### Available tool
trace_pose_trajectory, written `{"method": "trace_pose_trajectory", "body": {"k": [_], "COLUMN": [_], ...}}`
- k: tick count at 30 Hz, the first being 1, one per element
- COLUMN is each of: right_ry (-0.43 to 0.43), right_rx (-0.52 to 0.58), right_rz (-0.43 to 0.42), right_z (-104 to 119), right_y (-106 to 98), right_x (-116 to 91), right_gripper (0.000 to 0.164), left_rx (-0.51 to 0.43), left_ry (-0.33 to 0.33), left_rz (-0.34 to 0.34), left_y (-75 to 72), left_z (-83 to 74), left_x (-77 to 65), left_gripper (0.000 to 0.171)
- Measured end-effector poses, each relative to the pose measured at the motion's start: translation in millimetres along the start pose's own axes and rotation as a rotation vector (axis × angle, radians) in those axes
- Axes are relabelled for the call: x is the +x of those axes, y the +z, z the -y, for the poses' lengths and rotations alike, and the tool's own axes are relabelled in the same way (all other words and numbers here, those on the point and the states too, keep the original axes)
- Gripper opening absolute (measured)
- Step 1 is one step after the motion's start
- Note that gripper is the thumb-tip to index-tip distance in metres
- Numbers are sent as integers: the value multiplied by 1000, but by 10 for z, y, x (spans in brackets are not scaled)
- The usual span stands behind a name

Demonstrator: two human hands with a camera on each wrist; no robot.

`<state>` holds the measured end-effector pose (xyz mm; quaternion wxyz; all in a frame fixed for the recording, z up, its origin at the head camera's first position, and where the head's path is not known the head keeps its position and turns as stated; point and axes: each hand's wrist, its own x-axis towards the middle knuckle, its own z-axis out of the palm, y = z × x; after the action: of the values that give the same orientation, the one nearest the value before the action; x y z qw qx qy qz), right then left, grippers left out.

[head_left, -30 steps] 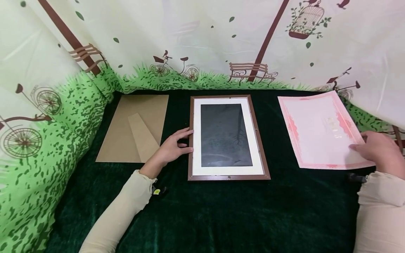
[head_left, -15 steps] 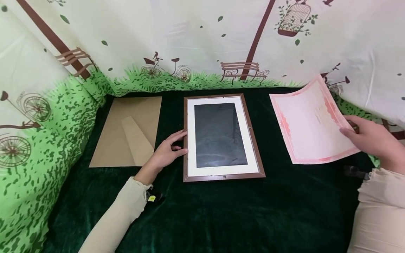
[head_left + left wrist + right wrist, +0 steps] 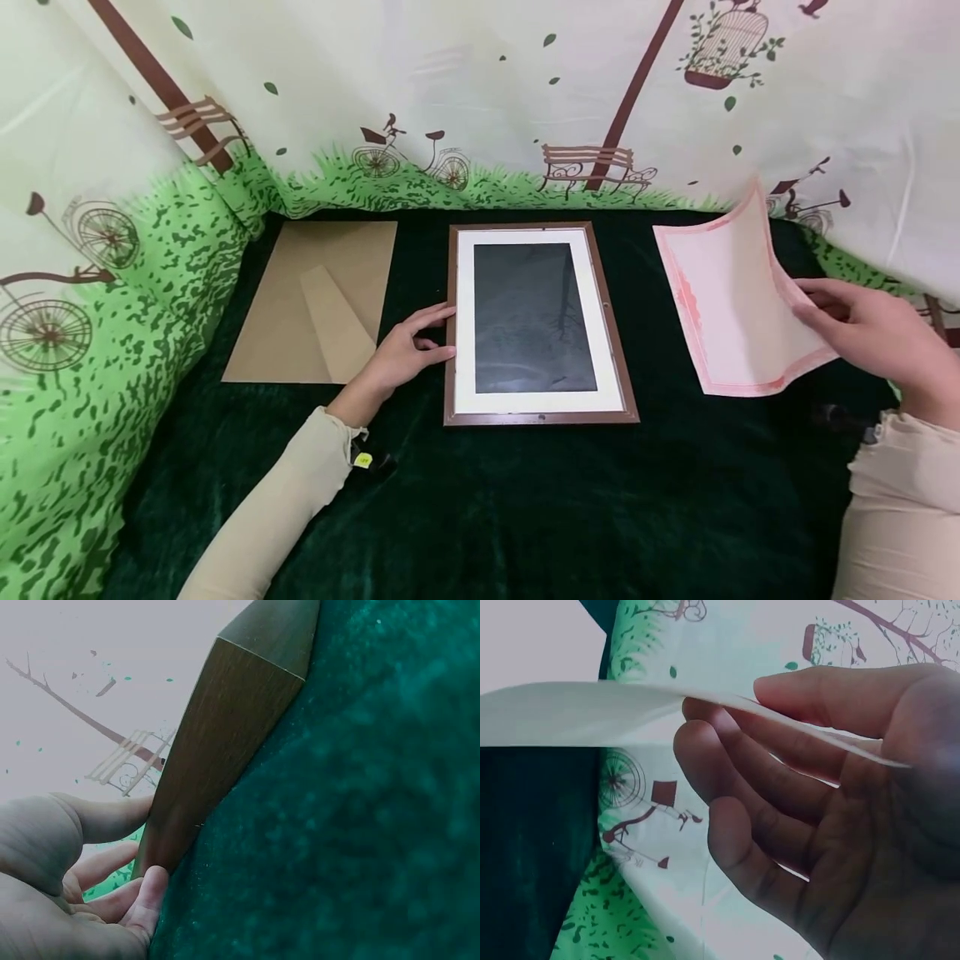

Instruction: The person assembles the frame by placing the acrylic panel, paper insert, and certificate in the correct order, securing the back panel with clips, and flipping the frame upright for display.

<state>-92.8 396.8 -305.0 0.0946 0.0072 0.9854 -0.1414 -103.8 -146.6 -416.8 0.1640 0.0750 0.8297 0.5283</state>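
In the head view, a brown picture frame [image 3: 630,408] with a white mat lies flat on the dark green cloth. My left hand [image 3: 397,358] rests its thumb and fingertips against the frame's left edge. The left wrist view shows that hand [image 3: 82,877] touching the frame's brown side [image 3: 217,742]. Off to the right, my right hand [image 3: 885,333] pinches a pink-bordered paper sheet [image 3: 720,292] by its right edge. Its right part is raised and bent, while the left edge stays low over the cloth. Thumb above and fingers below hold the paper [image 3: 645,712] in the right wrist view.
A tan backing board [image 3: 262,333] with an easel leg [image 3: 337,325] lies left of the frame, partly behind the left hand. Dark green cloth [image 3: 525,508] covers the table. A printed curtain [image 3: 480,108] hangs along the back and sides.
My right hand has lifted the sheet's right side off the cloth and moved slightly left, bending the paper more. The left hand stays at the frame; the head view shifted slightly.
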Motion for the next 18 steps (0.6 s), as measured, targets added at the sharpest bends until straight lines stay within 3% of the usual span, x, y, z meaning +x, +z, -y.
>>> {"method": "trace_pose_trajectory", "body": {"k": [6, 11, 18], "right_ry": [-14, -22, -79], "right_rx": [12, -1, 27], "right_rz": [39, -23, -41], "right_z": [109, 239, 384], "right_y": [16, -20, 84], "right_x": [9, 9, -71], "right_gripper": [68, 66, 52], "left_rx": [2, -1, 80], "left_ry": [-10, 12, -8], "left_rz": [9, -6, 52], "left_y": [-13, -25, 43], "left_z": [-49, -108, -125], "left_x": [51, 68, -143], "left_gripper": [60, 59, 65]}}
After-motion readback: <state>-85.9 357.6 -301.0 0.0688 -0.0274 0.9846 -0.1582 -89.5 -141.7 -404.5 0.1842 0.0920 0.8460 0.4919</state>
